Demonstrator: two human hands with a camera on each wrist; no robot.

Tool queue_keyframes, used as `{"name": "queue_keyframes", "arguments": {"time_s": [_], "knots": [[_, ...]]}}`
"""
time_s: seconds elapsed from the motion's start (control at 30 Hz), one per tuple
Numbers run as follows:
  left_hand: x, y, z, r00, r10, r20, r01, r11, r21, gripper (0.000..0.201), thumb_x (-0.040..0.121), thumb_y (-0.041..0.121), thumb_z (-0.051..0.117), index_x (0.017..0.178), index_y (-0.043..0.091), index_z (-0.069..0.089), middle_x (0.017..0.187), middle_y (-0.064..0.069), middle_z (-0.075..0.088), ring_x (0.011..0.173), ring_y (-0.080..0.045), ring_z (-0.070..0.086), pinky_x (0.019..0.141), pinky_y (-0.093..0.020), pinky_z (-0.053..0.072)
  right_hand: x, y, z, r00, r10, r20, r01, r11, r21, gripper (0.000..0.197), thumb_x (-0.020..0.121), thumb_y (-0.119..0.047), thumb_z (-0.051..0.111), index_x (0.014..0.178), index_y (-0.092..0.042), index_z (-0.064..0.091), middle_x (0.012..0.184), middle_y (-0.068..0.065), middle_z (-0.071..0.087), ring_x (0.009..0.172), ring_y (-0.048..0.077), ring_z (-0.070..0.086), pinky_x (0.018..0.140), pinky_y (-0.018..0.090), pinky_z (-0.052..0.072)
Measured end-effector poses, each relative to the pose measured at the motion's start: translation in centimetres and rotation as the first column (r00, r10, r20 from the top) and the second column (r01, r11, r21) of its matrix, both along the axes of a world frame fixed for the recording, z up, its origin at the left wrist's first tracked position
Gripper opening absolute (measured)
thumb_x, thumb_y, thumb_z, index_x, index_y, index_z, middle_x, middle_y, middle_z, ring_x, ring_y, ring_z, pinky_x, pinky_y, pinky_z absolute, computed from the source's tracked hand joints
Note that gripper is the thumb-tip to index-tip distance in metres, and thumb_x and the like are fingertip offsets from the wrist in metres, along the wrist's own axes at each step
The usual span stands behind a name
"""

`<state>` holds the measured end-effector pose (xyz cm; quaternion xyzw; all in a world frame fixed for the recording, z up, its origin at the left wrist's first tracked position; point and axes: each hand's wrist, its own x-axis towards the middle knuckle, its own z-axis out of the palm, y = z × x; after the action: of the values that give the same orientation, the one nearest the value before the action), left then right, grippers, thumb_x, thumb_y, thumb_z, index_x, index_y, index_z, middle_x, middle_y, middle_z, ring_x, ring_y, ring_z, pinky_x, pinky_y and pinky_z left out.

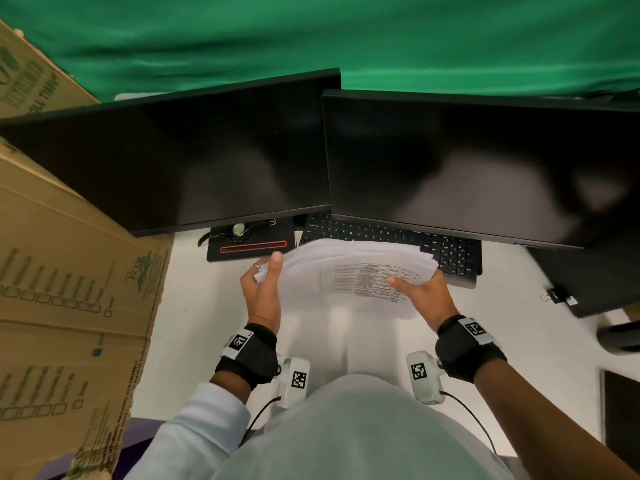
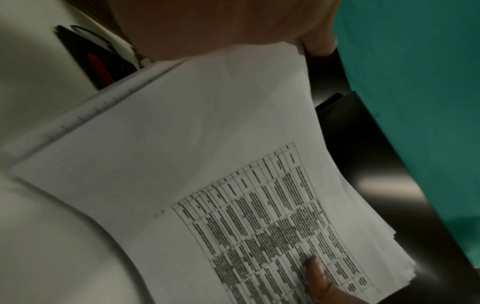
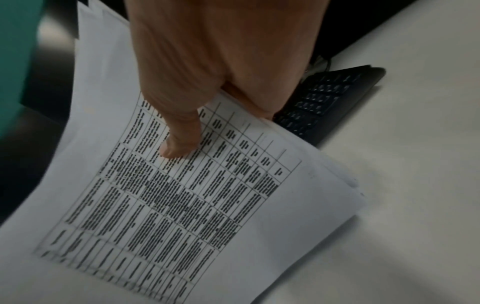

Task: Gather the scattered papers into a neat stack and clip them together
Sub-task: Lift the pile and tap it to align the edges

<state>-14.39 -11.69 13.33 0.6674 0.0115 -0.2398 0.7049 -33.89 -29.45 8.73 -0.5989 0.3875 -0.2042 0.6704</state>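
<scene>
Here the left hand (image 1: 262, 293) grips the left edge of the paper stack (image 1: 349, 271), thumb on top, and the right hand (image 1: 420, 295) grips its right edge, thumb pressed on the printed table. The stack is held just above the white surface (image 1: 194, 306), bowed upward in the middle, its far edge over the near rows of the keyboard (image 1: 398, 242). The sheet edges at the right are fanned, not flush. Behind the keyboard stand 2 dark monitors (image 1: 214, 157). Right of the keyboard a black binder clip (image 1: 554, 294) lies on the surface. Far left of the keyboard leans a cardboard box (image 1: 62, 271).
</scene>
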Motion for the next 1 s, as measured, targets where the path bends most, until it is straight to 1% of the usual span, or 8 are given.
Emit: {"name": "queue_keyframes", "arguments": {"time_s": [0.03,0.1,0.2,0.3,0.4,0.63,0.87,1.0], "knots": [[0.1,-0.3,0.9,0.999,-0.002,0.039,0.003,1.0,-0.025,0.008,0.09,0.031,0.066,0.085,0.025,0.065,0.084,-0.001,0.069,0.079,-0.021,0.067,0.07,-0.034,0.056,0.3,0.1,0.6,1.0,-0.009,0.023,0.009,1.0,-0.008,0.035,0.08,-0.004,0.075,0.109,-0.021,0.069,0.113,0.006,0.072,0.106,0.019,0.068,0.095,0.041,0.054],[0.5,-0.6,2.4,0.99,-0.017,0.141,0.026,0.998,-0.064,0.016,0.088,0.029,0.069,0.072,0.032,0.069,0.077,0.004,0.071,0.078,-0.02,0.068,0.073,-0.039,0.058,0.4,0.0,1.6,0.997,-0.019,0.071,0.022,0.999,-0.034,0.037,0.079,-0.003,0.076,0.114,-0.012,0.068,0.113,0.007,0.072,0.106,0.018,0.069,0.093,0.036,0.054],[1.5,-0.5,3.5,0.981,-0.003,0.192,0.021,0.995,-0.095,0.007,0.081,0.034,0.073,0.075,0.034,0.07,0.088,-0.002,0.07,0.084,-0.024,0.068,0.072,-0.042,0.059,0.5,-0.3,2.3,0.994,-0.052,0.099,0.057,0.997,-0.048,0.041,0.078,-0.006,0.077,0.118,-0.006,0.066,0.112,0.005,0.073,0.104,0.014,0.069,0.091,0.027,0.054],[1.6,-0.1,1.8,0.984,-0.003,0.18,0.004,1.0,-0.004,0.01,0.081,0.033,0.075,0.074,0.029,0.069,0.089,-0.004,0.07,0.086,-0.026,0.068,0.079,-0.049,0.058,0.5,-0.4,1.2,0.998,-0.031,0.049,0.032,0.999,-0.017,0.037,0.076,-0.004,0.079,0.111,-0.011,0.069,0.108,0.003,0.074,0.101,0.015,0.07,0.095,0.034,0.053],[0.8,0.4,-0.2,0.995,-0.008,0.096,-0.001,0.996,0.092,0.025,0.069,0.047,0.079,0.075,0.025,0.069,0.088,-0.005,0.072,0.089,-0.028,0.069,0.087,-0.054,0.056,0.3,-0.1,-0.9,1.0,-0.001,-0.017,0.002,0.999,0.041,0.036,0.073,-0.002,0.08,0.102,-0.02,0.07,0.105,0.002,0.074,0.099,0.016,0.07,0.098,0.043,0.052],[0.8,0.2,-1.5,0.998,-0.018,0.064,0.014,0.998,0.065,0.013,0.084,0.029,0.074,0.084,0.018,0.068,0.081,0.0,0.071,0.069,-0.011,0.069,0.061,-0.027,0.056,0.3,0.0,-1.7,0.999,0.038,-0.012,-0.037,0.998,0.056,0.039,0.075,-0.007,0.081,0.111,-0.017,0.07,0.11,0.002,0.074,0.105,0.017,0.069,0.096,0.038,0.053],[1.9,0.9,-2.3,0.983,-0.151,0.104,0.147,0.988,0.05,0.016,0.087,0.027,0.071,0.095,0.015,0.064,0.086,-0.002,0.068,0.078,-0.016,0.066,0.07,-0.03,0.054,0.5,-0.5,-1.2,0.999,0.041,-0.022,-0.04,0.998,0.052,0.04,0.079,-0.014,0.078,0.118,-0.015,0.067,0.112,0.0,0.073,0.106,0.015,0.068,0.096,0.034,0.052],[2.4,1.5,-3.2,0.952,-0.269,0.145,0.265,0.963,0.047,0.04,0.069,0.03,0.076,0.105,0.018,0.064,0.1,-0.001,0.069,0.09,-0.012,0.067,0.078,-0.026,0.056,0.4,-0.8,-0.9,0.998,0.062,-0.021,-0.061,0.996,0.062,0.041,0.072,-0.007,0.083,0.11,-0.017,0.069,0.108,0.001,0.074,0.103,0.017,0.07,0.092,0.033,0.054]]}}
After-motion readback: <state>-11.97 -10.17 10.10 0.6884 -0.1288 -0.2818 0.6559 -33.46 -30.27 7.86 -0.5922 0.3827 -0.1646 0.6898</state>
